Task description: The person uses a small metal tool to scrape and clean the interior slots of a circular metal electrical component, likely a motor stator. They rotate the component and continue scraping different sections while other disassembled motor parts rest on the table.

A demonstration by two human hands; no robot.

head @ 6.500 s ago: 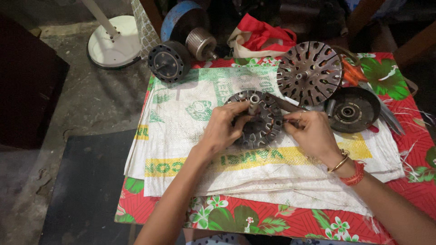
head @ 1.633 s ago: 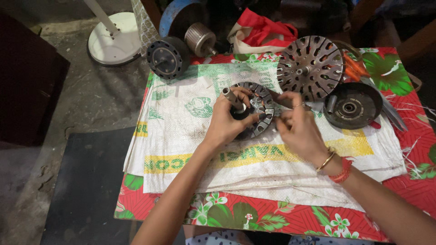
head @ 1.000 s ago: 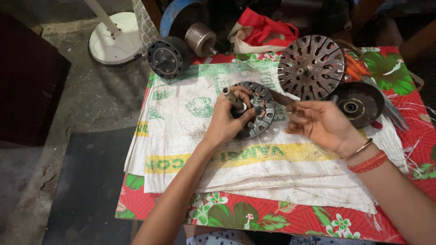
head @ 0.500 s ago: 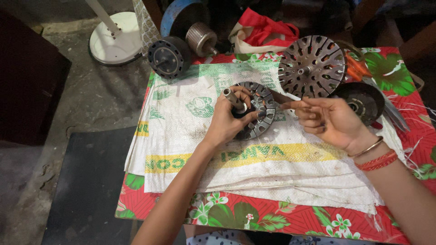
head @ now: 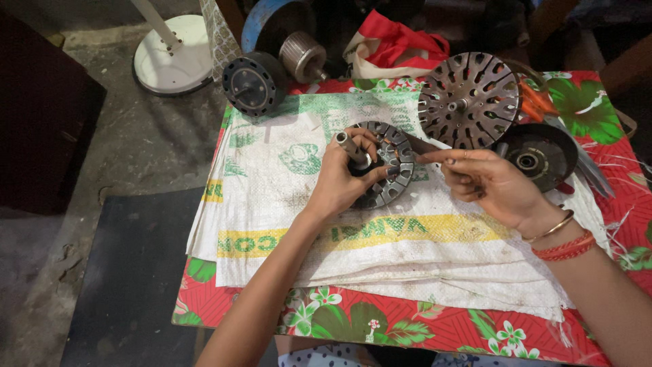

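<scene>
Two hands at a round slotted metal core on a white woven sack.

The left hand (head: 343,183) grips the metal core (head: 385,170) by its stub shaft, tilted up off the sack (head: 353,238). The right hand (head: 485,183) is just beside the core, fingers pinched narrow on a thin dark strip (head: 422,144) whose tip meets the rim. Behind: slotted disc (head: 468,100), dark round housing (head: 540,153), floral red cloth (head: 407,326) underneath.
</scene>
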